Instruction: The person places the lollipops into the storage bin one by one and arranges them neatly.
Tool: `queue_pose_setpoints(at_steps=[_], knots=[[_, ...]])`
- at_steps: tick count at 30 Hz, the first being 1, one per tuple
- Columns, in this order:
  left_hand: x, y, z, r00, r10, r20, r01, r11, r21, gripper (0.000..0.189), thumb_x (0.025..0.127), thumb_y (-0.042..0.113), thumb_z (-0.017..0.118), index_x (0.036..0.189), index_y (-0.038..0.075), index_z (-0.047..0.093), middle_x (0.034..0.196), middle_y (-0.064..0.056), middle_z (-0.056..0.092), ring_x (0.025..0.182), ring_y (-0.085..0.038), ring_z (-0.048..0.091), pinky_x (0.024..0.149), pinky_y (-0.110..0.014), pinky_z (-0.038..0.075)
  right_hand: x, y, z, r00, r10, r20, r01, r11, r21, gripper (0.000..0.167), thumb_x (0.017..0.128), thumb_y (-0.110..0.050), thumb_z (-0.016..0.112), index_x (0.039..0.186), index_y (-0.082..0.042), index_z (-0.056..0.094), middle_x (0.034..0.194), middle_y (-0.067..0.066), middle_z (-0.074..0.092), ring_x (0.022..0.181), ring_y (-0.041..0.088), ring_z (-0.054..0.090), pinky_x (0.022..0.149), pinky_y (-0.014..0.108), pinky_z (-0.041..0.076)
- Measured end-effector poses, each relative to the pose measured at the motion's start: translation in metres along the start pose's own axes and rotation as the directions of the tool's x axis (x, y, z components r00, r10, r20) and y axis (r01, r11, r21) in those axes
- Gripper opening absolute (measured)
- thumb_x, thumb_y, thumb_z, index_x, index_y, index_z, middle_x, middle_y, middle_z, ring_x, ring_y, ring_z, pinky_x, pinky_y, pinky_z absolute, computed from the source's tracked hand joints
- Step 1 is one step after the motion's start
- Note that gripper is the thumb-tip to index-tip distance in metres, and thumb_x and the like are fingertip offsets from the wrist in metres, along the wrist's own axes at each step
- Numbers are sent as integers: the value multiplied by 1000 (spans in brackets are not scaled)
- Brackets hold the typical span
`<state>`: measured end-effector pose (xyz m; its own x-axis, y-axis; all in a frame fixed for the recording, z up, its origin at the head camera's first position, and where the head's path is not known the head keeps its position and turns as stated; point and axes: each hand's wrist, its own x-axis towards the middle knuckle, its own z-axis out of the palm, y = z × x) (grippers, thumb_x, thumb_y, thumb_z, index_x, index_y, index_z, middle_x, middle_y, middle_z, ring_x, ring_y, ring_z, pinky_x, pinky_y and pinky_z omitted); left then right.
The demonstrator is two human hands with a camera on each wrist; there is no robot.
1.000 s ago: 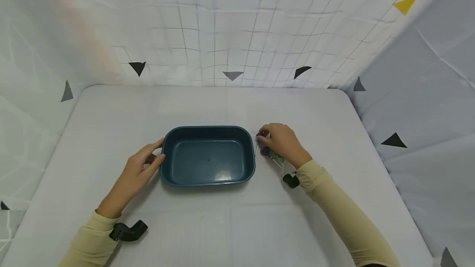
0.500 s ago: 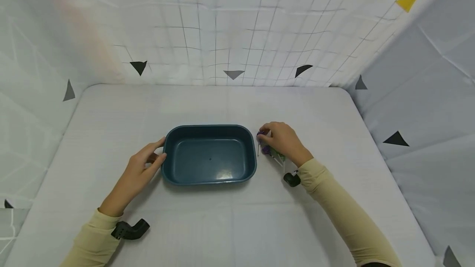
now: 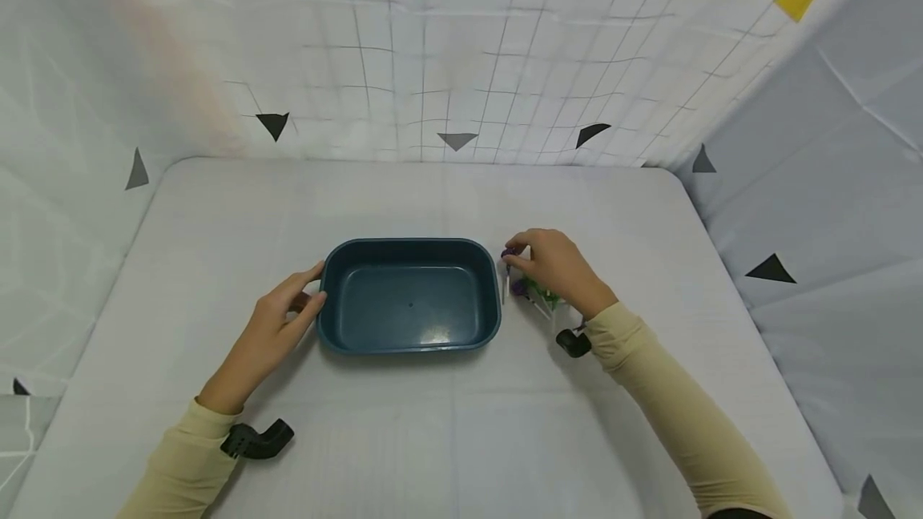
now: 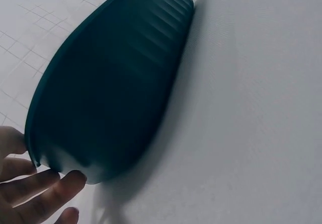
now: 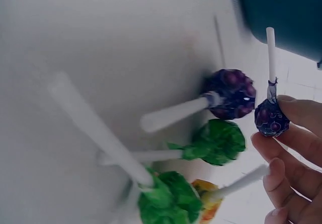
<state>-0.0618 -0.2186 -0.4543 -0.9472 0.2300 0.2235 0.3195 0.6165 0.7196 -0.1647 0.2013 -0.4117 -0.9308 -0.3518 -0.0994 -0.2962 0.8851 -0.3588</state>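
A purple-wrapped lollipop (image 5: 271,119) is pinched between the thumb and fingers of my right hand (image 3: 557,267), its white stick pointing toward the tub in the right wrist view. Below that hand lie another purple lollipop (image 5: 235,94), two green ones, the nearer green lollipop (image 5: 170,200) partly covering a yellow-orange lollipop (image 5: 207,204). My left hand (image 3: 272,319) touches the left end of a dark teal rectangular tub (image 3: 409,312), fingertips against its outer wall without curling round it. Nothing lies inside the tub.
The tub stands mid-way on a white-covered table (image 3: 375,439), just left of the lollipops. White cloth walls with grid lines and black and yellow triangles rise behind and at both sides. A black wrist camera (image 3: 573,343) sits under the right wrist.
My right hand has shifted slightly up and away from the other lollipops with the purple one, whose stick hangs straighter. My left hand stays at the tub's end.
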Motion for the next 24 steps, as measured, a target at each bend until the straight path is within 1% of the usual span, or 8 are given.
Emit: queue_pose_setpoints(at_steps=[5,11,24], knots=[[1,-1,1,1000,1,6,-1,1000,-5,52,107,14,58,156,4,44,144,-17,61,92,-23,69,78,-24,53,-2,-2,-6,1000,-15,7,15,1000,-4,27,98,-29,73,117,-10,78,108,6,78,76,18,62,72,35,52],[1,-2,1,1000,10,5,-10,1000,-6,53,106,12,58,157,4,43,143,-17,61,92,-23,69,79,-21,53,-5,-6,-16,999,-36,-4,36,999,-14,27,99,-28,72,117,-9,78,108,7,78,73,18,60,68,33,49],[1,-1,0,1000,-4,12,4,1000,-13,54,107,13,57,158,6,42,144,-17,60,94,-24,70,79,-21,53,-8,-19,-31,997,-69,-19,69,997,-32,25,100,-29,71,117,-12,79,107,5,78,72,18,58,65,31,47]])
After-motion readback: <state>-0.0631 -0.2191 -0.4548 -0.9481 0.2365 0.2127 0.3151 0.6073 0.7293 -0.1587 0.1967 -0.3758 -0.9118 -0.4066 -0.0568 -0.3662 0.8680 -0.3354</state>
